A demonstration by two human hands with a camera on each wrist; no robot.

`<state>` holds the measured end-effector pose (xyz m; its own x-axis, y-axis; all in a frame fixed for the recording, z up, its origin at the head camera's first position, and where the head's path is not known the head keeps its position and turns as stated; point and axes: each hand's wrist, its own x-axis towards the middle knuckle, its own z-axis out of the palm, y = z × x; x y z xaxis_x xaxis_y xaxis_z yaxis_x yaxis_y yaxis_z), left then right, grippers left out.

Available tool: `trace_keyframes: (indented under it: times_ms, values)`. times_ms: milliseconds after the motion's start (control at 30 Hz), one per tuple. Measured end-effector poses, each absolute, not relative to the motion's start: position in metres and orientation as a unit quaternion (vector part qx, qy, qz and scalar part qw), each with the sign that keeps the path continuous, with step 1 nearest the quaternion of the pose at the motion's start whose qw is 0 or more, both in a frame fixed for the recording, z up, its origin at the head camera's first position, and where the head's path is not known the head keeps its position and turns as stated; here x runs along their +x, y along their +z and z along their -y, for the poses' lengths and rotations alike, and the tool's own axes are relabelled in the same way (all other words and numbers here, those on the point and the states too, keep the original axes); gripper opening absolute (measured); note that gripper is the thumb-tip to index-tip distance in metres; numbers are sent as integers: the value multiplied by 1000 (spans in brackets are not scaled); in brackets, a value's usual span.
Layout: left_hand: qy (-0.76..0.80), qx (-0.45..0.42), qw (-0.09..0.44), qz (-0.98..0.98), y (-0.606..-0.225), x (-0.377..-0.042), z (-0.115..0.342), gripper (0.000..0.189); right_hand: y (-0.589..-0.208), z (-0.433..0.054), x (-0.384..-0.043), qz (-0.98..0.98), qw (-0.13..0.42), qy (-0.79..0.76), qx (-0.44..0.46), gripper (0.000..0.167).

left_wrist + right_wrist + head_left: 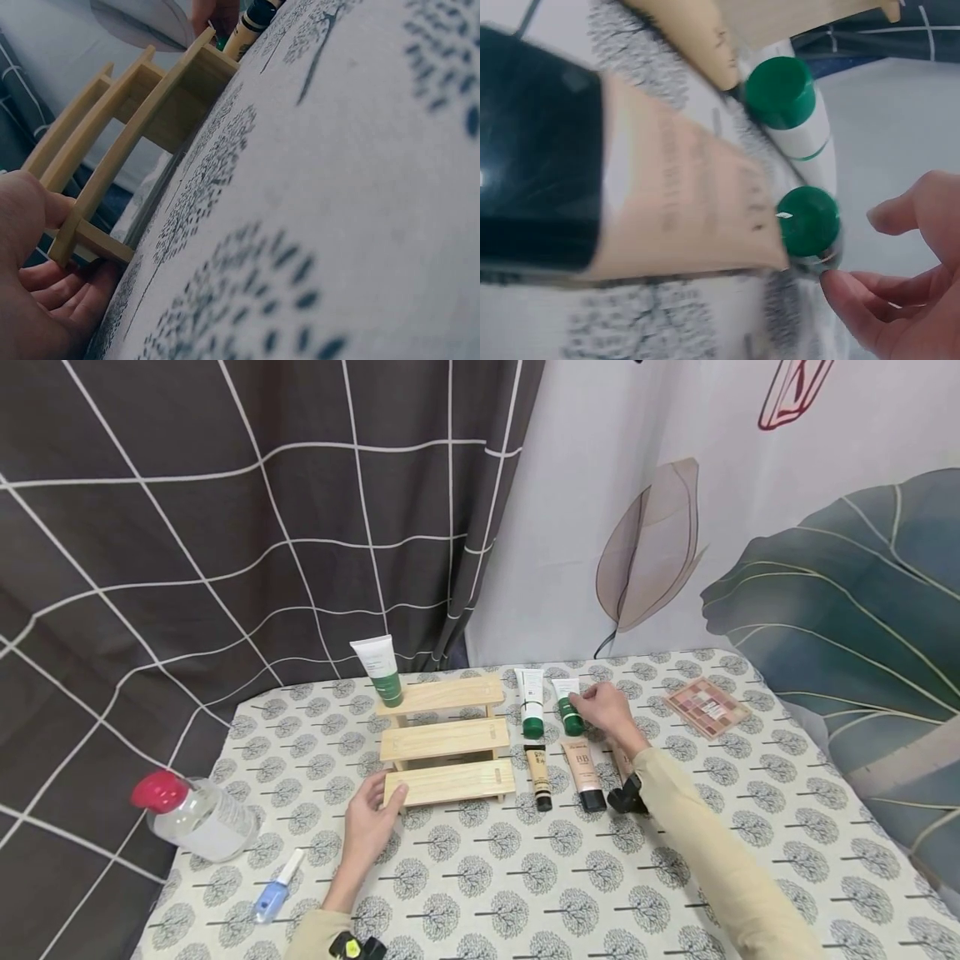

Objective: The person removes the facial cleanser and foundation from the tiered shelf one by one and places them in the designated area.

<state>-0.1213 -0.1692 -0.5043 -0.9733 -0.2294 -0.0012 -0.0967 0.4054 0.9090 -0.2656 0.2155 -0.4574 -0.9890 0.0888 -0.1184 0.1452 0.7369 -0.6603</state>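
My left hand (371, 818) grips the left end of the lowest step of a three-tier wooden display shelf (450, 783), thumb on top; the left wrist view shows the fingers beneath the step. My right hand (606, 708) is at the right side of a small white-and-green squeeze tube (567, 706). In the right wrist view a fingertip meets the tube's edge beside its green cap (808, 221), while the thumb (889, 217) stands apart from it. A larger white-and-green tube (531, 703) lies just left of it. Another such tube (380, 670) stands cap-down on the shelf's top step.
Nearer the front lie a yellow tube (538, 777) and a BB cream tube (582, 772), with another beige tube (622, 760) partly under my right wrist. An eyeshadow palette (707, 707) lies right. A red-capped bottle (206, 818) and a blue bottle (276, 892) are left.
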Motion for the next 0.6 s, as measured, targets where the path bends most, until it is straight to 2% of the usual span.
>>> trace_keyframes:
  times_ms: [267, 600]
  values:
    - [-538, 103, 52, 835, -504, -123, 169, 54, -428, -202, -273, -919, -7, -393, 30, 48]
    - [-539, 95, 57, 835, -503, -121, 169, 55, -393, -162, -282, -905, -24, -425, -14, 45]
